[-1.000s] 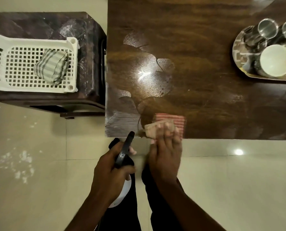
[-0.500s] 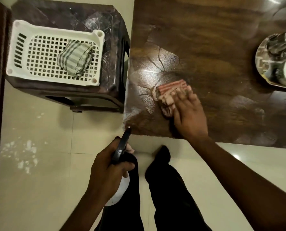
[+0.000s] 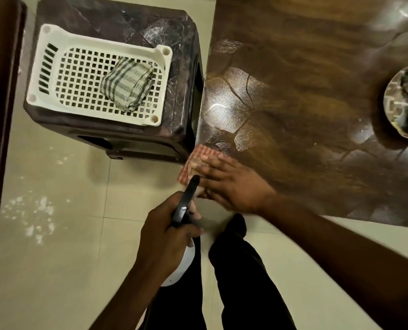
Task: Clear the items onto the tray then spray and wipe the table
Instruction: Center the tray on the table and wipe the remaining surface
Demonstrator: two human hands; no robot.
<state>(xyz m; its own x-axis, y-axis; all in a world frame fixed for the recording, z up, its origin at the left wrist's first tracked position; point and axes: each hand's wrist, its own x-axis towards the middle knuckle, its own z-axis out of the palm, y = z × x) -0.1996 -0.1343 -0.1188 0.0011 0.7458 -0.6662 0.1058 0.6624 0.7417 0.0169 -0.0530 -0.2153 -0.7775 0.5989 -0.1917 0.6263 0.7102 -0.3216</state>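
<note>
While the cloth (image 3: 198, 154) is pressed on the table's (image 3: 305, 91) near left corner by the right hand (image 3: 233, 189), fingers straight, the spray bottle (image 3: 183, 210) is gripped by the left hand (image 3: 164, 236) just off the edge. One tray (image 3: 388, 103) is cut by the right edge, its contents too blurred to be counted. One folded checked rag (image 3: 126, 86) is held in one white basket (image 3: 40, 67) on a stool (image 3: 117, 25).

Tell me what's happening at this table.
A person is wiping the wooden table. The right hand presses a red checked cloth flat at the near left corner, with wet streaks nearby. The left hand grips a spray bottle just off the edge. The tray sits at the right.
</note>
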